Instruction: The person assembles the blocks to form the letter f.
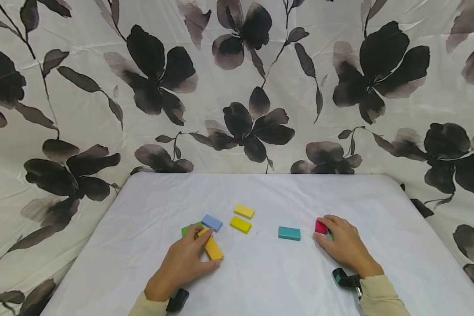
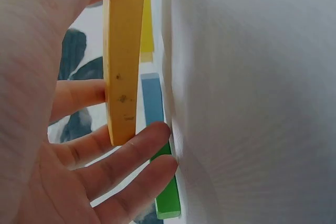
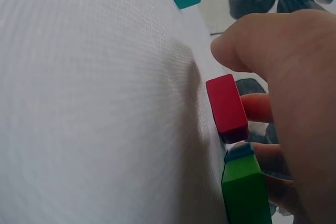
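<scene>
My left hand (image 1: 181,268) holds a yellow-orange wooden block (image 1: 214,248) between thumb and fingers, tilted over the white cloth. Just beyond its fingertips lie a light blue block (image 1: 212,222) and a green block (image 1: 186,230), the latter partly covered by the fingers. On the right, my right hand (image 1: 347,246) curves around a small red block (image 1: 320,227). In the right wrist view the thumb stands apart from the red block (image 3: 226,103), with fingers behind it. Beside that are a second green block (image 3: 247,190) and a dark blue block (image 3: 240,151), largely hidden.
Two yellow blocks (image 1: 240,224) lie side by side near the table's middle. A teal block (image 1: 289,233) rests between them and the right hand. White cloth (image 1: 260,281) covers the table, and a floral curtain (image 1: 205,101) hangs behind it.
</scene>
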{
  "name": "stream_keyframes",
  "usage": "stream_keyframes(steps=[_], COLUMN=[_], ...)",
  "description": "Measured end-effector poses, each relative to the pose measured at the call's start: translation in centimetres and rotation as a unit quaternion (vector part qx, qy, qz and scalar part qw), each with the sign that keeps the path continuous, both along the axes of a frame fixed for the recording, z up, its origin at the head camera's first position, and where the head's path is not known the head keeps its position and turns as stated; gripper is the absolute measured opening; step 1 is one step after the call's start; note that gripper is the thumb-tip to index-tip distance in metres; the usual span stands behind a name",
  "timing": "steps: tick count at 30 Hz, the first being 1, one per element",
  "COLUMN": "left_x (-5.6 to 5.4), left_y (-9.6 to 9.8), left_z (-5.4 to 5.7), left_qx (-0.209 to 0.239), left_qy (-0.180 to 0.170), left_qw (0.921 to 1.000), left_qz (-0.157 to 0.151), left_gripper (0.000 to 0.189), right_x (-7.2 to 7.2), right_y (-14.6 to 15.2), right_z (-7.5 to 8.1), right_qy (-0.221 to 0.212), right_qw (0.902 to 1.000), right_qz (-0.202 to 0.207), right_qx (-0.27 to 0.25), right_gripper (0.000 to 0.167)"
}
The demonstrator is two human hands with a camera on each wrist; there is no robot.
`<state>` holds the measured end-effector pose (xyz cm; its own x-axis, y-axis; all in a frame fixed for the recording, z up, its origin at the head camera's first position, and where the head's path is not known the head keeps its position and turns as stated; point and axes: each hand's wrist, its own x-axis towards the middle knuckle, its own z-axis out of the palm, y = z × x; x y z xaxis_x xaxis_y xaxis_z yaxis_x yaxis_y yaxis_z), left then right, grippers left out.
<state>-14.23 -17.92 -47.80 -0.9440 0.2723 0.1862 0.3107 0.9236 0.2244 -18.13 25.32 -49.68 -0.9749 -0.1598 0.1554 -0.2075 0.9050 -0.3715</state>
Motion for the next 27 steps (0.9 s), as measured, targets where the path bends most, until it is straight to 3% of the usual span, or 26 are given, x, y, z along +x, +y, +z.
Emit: stream_keyframes(steps=[8,15,20,27], left_x=[0.1,-0.1,-0.2,-0.6], left_y=[-0.2,-0.1,0.4,0.9], left_z=[0.5,0.3,-0.2,-0.4], left_qx=[0.021,0.085,0.146,0.241], left_qy=[-0.033,-0.072,-0.092,-0.135], left_qw=[0.9992,0.9938,0.985,0.9603], left_qz=[0.002,-0.006,-0.01,-0.036], left_gripper=[0.087,0.089,0.087,0.088], right_x=[0.1,-0.2,-0.3,-0.2], right_y=[-0.5,-0.6,-0.1,0.3], right_z=[-0.5,-0.3,0.0,0.1], right_qy=[0.0,0.001,0.007,0.014], right_qw=[1.0,1.0,1.0,0.9999], right_qz=[-0.002,-0.002,0.002,0.003], right_qx=[-0.009,-0.003,-0.001,-0.005], right_gripper=[0.057,0.058,0.058,0.057])
